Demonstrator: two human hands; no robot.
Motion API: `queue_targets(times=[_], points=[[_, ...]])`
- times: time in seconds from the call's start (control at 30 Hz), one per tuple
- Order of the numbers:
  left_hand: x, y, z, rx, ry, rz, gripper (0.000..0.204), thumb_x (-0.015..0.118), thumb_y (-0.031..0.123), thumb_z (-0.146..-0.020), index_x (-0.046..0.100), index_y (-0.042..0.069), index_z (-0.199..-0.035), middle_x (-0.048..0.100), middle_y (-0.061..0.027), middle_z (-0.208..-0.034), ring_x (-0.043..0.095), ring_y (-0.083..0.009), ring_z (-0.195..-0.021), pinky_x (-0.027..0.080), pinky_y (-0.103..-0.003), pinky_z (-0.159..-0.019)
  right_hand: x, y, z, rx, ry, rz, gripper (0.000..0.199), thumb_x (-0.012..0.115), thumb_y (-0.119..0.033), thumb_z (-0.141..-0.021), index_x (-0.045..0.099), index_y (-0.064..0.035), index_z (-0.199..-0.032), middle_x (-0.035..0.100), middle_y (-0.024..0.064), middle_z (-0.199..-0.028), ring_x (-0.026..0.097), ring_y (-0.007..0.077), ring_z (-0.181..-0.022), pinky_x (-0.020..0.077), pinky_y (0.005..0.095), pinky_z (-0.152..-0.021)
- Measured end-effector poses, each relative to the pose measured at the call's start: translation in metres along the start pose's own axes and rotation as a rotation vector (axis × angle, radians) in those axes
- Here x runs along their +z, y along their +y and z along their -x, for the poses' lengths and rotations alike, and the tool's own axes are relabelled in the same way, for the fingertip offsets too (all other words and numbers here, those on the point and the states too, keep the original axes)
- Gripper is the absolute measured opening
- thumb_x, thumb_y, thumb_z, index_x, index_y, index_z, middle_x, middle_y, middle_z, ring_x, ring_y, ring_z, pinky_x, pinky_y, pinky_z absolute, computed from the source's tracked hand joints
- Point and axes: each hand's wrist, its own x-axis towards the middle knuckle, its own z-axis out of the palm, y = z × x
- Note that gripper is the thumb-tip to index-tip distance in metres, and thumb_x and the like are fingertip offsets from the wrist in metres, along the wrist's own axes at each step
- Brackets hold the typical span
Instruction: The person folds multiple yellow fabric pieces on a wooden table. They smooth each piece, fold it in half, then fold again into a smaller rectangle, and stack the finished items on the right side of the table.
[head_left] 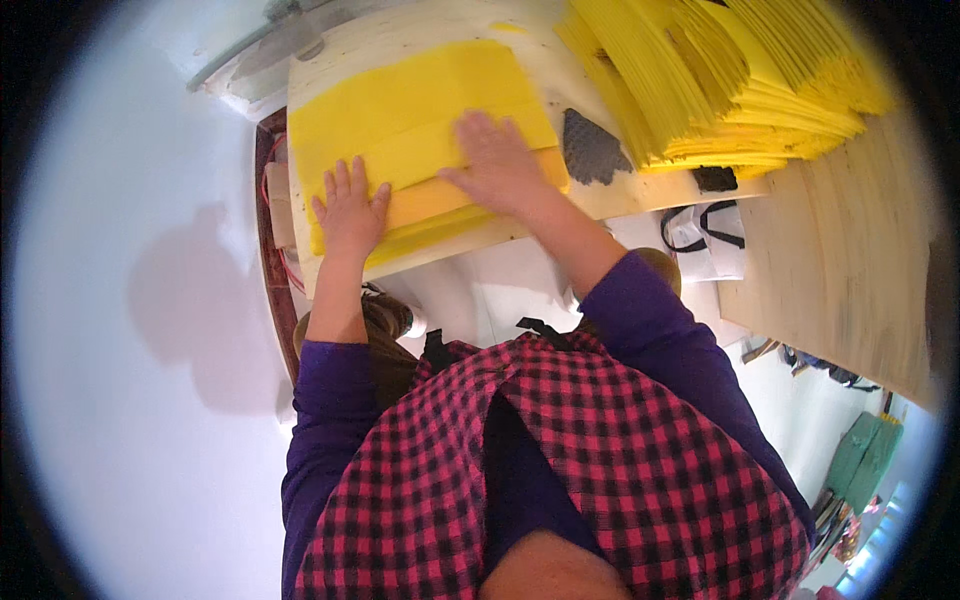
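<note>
A flat yellow sheet (400,110), whether cloth or paper I cannot tell, lies on the pale wooden table (590,95). Its near part looks folded into layers, with a more orange strip (430,199) along the near side. My left hand (352,212) rests palm down on the sheet's near left part, fingers spread. To its right my right hand (498,162), slightly blurred, is also palm down over the sheet with its fingers stretched out. Neither hand grips anything. Just right of the sheet lies a crumpled dark grey cloth (592,148).
Large piles of folded yellow sheets (690,80) cover the table's far right. A small black piece (715,179) sits near the front edge. Below the edge is a white bag (712,245) with black handles. A wooden panel (840,250) stands right; a white wall (130,300) fills the left.
</note>
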Motion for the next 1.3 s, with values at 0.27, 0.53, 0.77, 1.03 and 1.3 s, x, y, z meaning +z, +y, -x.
queue_targets(times=[0.27, 0.53, 0.77, 1.03, 1.3], points=[[0.002, -0.003, 0.001, 0.014, 0.024, 0.02, 0.068, 0.039, 0.052, -0.093, 0.025, 0.014, -0.147, 0.023, -0.015, -0.152, 0.018, -0.0346, -0.141, 0.012, -0.057, -0.11, 0.022, 0.022, 0.014, 0.001, 0.001, -0.068, 0.074, 0.04, -0.051, -0.093, 0.025, 0.0006, -0.144, 0.022, 0.0156, -0.152, 0.018, 0.0251, -0.142, 0.0127, 0.0416, -0.115], [0.005, -0.003, 0.0, 0.023, 0.039, -0.014, 0.068, 0.038, 0.053, -0.093, 0.025, 0.014, -0.147, 0.023, -0.0142, -0.152, 0.018, -0.0356, -0.141, 0.012, -0.057, -0.111, -0.008, 0.074, 0.048, 0.182, 0.354, -0.386, 0.055, 0.052, -0.034, -0.092, 0.042, 0.0026, -0.131, 0.047, 0.0182, -0.134, 0.043, 0.0293, -0.126, 0.0332, 0.0431, -0.104], [0.005, -0.003, -0.002, 0.021, 0.044, 0.013, 0.069, 0.039, 0.054, -0.093, 0.025, 0.015, -0.147, 0.021, -0.0137, -0.153, 0.018, -0.0337, -0.141, 0.012, -0.056, -0.111, -0.008, 0.076, 0.057, 0.597, 0.143, -1.839, 0.034, 0.05, -0.02, -0.096, 0.049, 0.0066, -0.117, 0.058, 0.0199, -0.109, 0.06, 0.0303, -0.103, 0.0499, 0.0371, -0.091], [0.004, -0.006, -0.002, 0.007, 0.017, 0.036, 0.067, 0.04, 0.053, -0.093, 0.026, 0.016, -0.147, 0.021, -0.0134, -0.153, 0.017, -0.0336, -0.141, 0.013, -0.056, -0.111, -0.002, 0.094, 0.012, 0.65, 0.103, -1.971, 0.032, 0.055, -0.018, -0.094, 0.052, 0.0087, -0.111, 0.061, 0.0208, -0.099, 0.064, 0.0292, -0.089, 0.0567, 0.0346, -0.079], [-0.012, -0.015, 0.002, 0.087, 0.307, 0.293, 0.055, 0.05, 0.036, -0.093, 0.036, 0.012, -0.139, 0.035, -0.0177, -0.144, 0.033, -0.0358, -0.134, 0.028, -0.054, -0.105, -0.001, 0.098, -0.012, 0.722, 0.097, -1.706, 0.025, 0.06, -0.011, -0.087, 0.057, 0.0065, -0.105, 0.065, 0.019, -0.094, 0.067, 0.0279, -0.077, 0.0596, 0.0331, -0.063]])
